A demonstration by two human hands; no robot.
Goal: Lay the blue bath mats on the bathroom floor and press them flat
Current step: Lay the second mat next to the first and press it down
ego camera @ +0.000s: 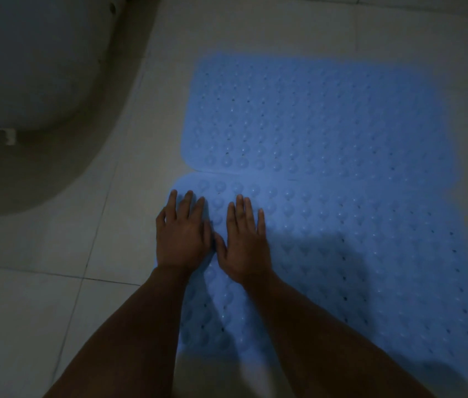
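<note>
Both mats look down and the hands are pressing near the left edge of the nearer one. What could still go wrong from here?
1. The left hand and right hand press only the near mat's far-left corner, so the unpressed rest may not grip the tiled floor.
2. Pressing close to the seam could nudge the near mat against the far mat and ruck an edge.
3. The dim light may hide any bubble or lifted edge.
</note>
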